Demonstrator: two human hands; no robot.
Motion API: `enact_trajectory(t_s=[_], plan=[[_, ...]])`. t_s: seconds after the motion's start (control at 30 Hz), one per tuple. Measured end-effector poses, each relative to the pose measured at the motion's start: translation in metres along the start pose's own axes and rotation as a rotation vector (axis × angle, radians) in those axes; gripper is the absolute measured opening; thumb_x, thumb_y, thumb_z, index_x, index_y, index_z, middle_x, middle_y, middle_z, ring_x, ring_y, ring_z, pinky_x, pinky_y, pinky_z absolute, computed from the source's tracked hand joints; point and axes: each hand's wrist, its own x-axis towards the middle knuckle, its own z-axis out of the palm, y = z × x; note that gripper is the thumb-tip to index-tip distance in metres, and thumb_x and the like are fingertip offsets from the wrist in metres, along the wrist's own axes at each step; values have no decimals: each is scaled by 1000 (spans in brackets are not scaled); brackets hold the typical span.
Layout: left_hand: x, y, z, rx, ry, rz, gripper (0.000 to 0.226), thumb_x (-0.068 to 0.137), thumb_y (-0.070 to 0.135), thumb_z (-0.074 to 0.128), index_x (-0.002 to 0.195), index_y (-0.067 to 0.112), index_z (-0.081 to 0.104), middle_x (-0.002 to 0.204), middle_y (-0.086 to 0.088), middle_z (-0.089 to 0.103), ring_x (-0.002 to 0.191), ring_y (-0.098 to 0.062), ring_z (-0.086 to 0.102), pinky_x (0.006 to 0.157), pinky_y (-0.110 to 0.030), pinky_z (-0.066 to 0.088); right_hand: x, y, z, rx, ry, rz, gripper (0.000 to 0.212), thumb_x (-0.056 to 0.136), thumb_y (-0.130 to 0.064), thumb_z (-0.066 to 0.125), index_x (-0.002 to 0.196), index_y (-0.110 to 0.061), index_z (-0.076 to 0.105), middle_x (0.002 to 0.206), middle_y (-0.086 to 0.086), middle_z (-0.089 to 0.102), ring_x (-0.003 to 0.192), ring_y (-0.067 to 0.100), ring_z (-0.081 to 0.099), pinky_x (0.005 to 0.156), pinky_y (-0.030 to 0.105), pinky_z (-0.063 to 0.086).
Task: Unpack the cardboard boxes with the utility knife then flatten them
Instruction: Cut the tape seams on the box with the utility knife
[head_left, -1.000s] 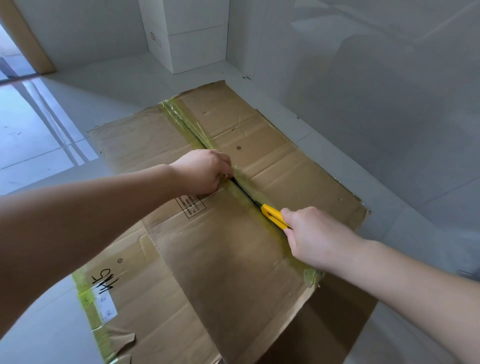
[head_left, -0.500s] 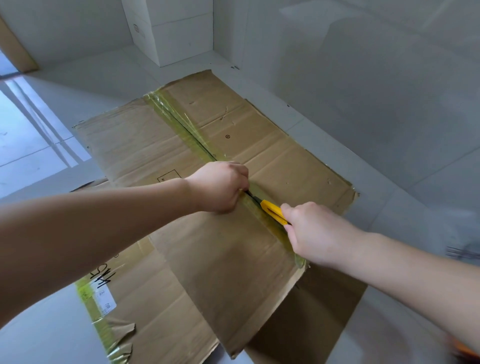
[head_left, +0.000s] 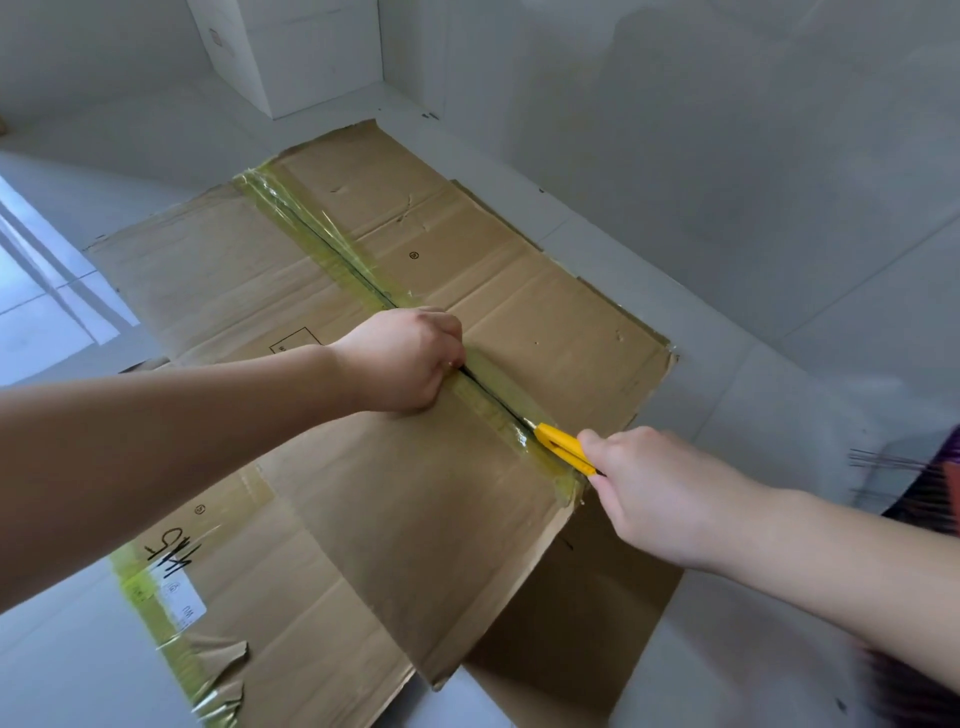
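A large flattened cardboard box (head_left: 545, 306) lies on the pale floor, its centre seam covered by yellowish clear tape (head_left: 311, 223). My left hand (head_left: 400, 358) is curled at the seam and grips the edge of the near flap, which is lifted a little. My right hand (head_left: 660, 493) grips a yellow utility knife (head_left: 563, 448); its tip sits in the taped seam near the box's right end. A dark slit runs along the seam between my two hands.
Another flattened cardboard piece (head_left: 223, 597) with black handwriting and a white label lies under the box at the lower left. A white wall (head_left: 727, 156) rises close on the right, and a white block (head_left: 291, 57) stands in the far corner. Dark bristly material (head_left: 924, 499) shows at the right edge.
My right hand has drawn the knife back along the seam toward the box's right end, lengthening the slit. My left hand has followed it along the seam.
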Motion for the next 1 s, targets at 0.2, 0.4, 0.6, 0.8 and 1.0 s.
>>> enact_trajectory(t_s=[0.2, 0.4, 0.6, 0.8, 1.0], plan=[[2, 33, 16, -55, -74, 130, 40, 68, 15, 36, 88, 14, 71, 89, -2, 62, 86, -25, 59, 63, -35, 54, -2, 5, 1, -15, 11, -8, 7, 98, -20, 40, 94, -18, 44, 74, -2, 47, 58, 12, 41, 45, 21, 28], [2, 32, 12, -67, -73, 115, 41, 68, 4, 40, 91, 12, 73, 89, -4, 64, 85, -28, 61, 66, -36, 56, -22, 10, 4, -64, -41, 3, 16, 100, -28, 36, 110, -19, 43, 83, -1, 47, 71, 20, 47, 59, 28, 38], [7, 35, 14, -55, -68, 128, 46, 70, 20, 30, 85, 11, 73, 85, -4, 63, 82, -27, 60, 64, -37, 55, -31, 11, 1, -46, -62, 34, 7, 99, -26, 40, 95, -22, 37, 75, -2, 42, 62, 16, 44, 52, 27, 35], [10, 64, 19, -116, -96, 209, 41, 70, 16, 33, 82, 11, 72, 82, -4, 62, 77, -26, 59, 63, -31, 54, -30, 12, -2, -32, -73, 68, 8, 95, -16, 46, 88, -19, 41, 69, -2, 39, 55, 12, 40, 45, 25, 28], [10, 63, 20, -136, -106, 206, 43, 71, 14, 33, 85, 10, 73, 83, -4, 64, 78, -27, 61, 67, -29, 55, -37, 15, -5, -43, -109, 75, 8, 96, -19, 44, 88, -19, 41, 71, -1, 42, 57, 15, 43, 49, 28, 33]])
